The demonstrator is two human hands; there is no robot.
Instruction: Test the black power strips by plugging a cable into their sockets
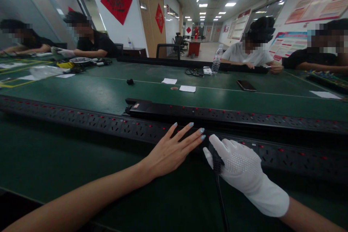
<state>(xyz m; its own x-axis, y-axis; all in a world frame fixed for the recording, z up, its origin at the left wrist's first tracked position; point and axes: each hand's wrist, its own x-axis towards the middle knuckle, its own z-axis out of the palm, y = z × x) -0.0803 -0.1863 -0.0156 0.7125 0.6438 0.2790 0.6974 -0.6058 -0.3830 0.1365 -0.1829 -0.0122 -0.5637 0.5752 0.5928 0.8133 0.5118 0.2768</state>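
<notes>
A long black power strip (pixel 114 125) with many sockets and small red lights or switches runs across the green table in front of me. My left hand (pixel 174 148), bare with pale blue nails, lies flat across the strip with its fingers spread. Just right of it, my right hand (pixel 239 163), in a white dotted glove, is closed around a black plug (pixel 216 159) at the strip. The plug's cord (pixel 221 199) hangs down toward the table's near edge. Whether its pins sit in a socket is hidden by the glove.
Behind lies a second black power strip (pixel 195 110). Farther off on the table (pixel 89 88) are white papers (pixel 187 88), a phone (pixel 246 85), a water bottle (pixel 216 59), a black cable (pixel 194 72) and a small black part (pixel 130 81). Several people sit across from me.
</notes>
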